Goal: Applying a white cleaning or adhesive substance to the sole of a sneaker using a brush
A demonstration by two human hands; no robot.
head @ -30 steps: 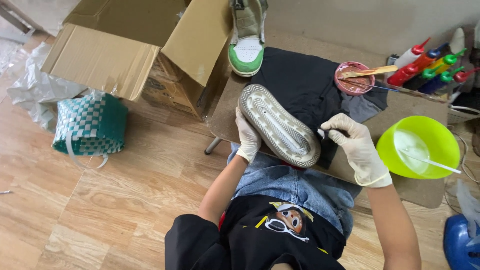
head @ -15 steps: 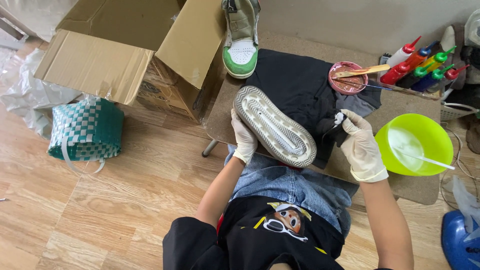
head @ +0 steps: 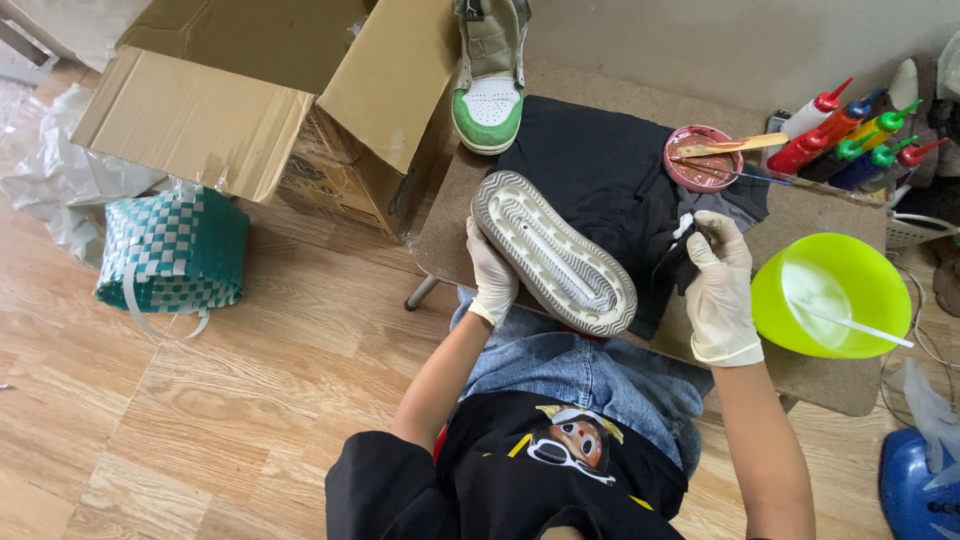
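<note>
Left hand (head: 493,275), in a white glove, is clamped on the side of a shoe (head: 553,251), holding it sole up so the grey ribbed sole faces the camera. The shoe sits over the near edge of the low table (head: 850,385), toe toward the person's lap, and its upper is hidden underneath. Right hand (head: 718,290), gloved too, is closed around a small dark tool (head: 683,258) with a white tip; what kind of tool it is, hard to make out. That hand hovers just right of the shoe, over a black cloth (head: 600,170) spread across the table's middle.

Outward to the containers: a lime-green bowl (head: 838,300) at the table's right end holds whitish liquid with a thin white stick leaning in it. At the far edge, a small pink dish (head: 697,160) with a wooden spatula lying across it; contents unclear. Beside it, a row of squeeze bottles (head: 850,135) with red, blue and green caps, partly cut off at the right.

At the far left corner stands a green-and-white shoe (head: 489,80), top cropped. On the floor, an open cardboard box (head: 260,100), inside not visible, and a green woven basket (head: 172,250).
</note>
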